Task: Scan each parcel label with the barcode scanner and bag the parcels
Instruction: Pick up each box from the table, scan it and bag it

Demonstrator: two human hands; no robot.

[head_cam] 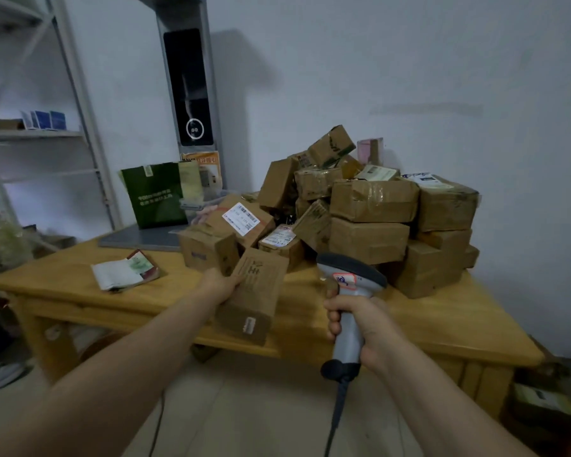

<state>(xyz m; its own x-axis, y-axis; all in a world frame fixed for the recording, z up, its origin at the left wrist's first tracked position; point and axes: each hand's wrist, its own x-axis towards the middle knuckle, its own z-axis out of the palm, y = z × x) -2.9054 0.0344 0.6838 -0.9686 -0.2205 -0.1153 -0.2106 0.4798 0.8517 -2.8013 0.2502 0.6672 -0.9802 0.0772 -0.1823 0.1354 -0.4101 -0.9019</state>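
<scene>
My left hand (219,286) grips a long brown cardboard parcel (254,298) by its left side, holding it above the front edge of the wooden table (63,285). A small white sticker shows on the parcel's near end. My right hand (351,319) is wrapped round the handle of a grey barcode scanner (348,285), whose dark head points away toward the pile. A heap of brown parcels (373,219) covers the table's right half, some with white labels facing up. A green paper bag (159,196) stands at the back of the table.
A small open booklet (126,270) lies on the table's left part. A metal shelf rack (47,133) stands at the left wall. A tall grey kiosk with a dark screen (192,94) rises behind the bag. The scanner's cable (338,413) hangs toward the tiled floor.
</scene>
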